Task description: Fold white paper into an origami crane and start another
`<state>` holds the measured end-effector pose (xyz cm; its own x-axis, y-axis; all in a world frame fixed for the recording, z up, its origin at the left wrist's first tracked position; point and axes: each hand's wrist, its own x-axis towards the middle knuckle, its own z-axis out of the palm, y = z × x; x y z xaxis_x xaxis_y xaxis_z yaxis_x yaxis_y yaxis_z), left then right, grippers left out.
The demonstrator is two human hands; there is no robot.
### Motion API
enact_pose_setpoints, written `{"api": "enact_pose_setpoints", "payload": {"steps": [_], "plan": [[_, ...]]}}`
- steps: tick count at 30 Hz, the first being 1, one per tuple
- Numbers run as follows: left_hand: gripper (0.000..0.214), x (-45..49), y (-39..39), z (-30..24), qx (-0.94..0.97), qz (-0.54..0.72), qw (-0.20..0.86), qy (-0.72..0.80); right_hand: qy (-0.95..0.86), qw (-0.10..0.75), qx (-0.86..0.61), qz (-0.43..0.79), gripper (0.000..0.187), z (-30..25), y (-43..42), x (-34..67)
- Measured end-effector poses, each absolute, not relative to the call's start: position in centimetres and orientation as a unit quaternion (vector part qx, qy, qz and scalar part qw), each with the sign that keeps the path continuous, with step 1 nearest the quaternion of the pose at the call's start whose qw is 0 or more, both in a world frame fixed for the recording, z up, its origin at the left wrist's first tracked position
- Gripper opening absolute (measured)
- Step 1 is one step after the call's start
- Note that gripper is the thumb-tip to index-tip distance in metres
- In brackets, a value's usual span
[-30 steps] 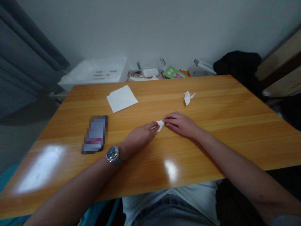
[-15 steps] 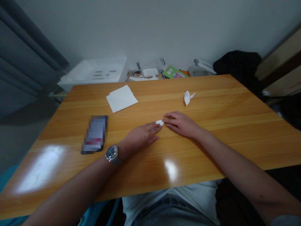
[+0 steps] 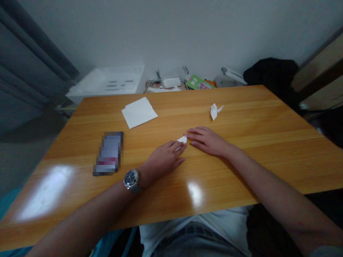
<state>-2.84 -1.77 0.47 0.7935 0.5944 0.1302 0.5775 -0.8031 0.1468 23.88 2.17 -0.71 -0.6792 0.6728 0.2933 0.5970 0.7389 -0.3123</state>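
A small folded piece of white paper lies on the wooden table between my two hands. My left hand, with a metal watch on its wrist, holds the folded paper down against the tabletop under its fingers, which cover part of it. My right hand rests on the table, open, its fingers spread. Its index fingertip is at the right end of the folded paper. Beyond my right hand, a white origami crane sits on the table.
White paper sheets lie at the back left of the table. A phone with a blurred screen is left of my left hand. Behind the table are a white plastic tray, a green book and a dark cloth heap.
The folded paper has turned slightly under my left fingers and shows more of its white surface. My left wrist has shifted a little to the right. My right hand has hardly moved.
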Motion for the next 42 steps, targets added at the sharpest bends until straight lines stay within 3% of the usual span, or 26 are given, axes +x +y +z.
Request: {"api": "enact_pose_setpoints", "payload": {"steps": [42], "plan": [[0.045, -4.0, -0.8, 1.0, 0.952, 0.081, 0.075, 0.285, -0.903, 0.188, -0.366, 0.121, 0.041, -0.9, 2.3, 23.9]]}}
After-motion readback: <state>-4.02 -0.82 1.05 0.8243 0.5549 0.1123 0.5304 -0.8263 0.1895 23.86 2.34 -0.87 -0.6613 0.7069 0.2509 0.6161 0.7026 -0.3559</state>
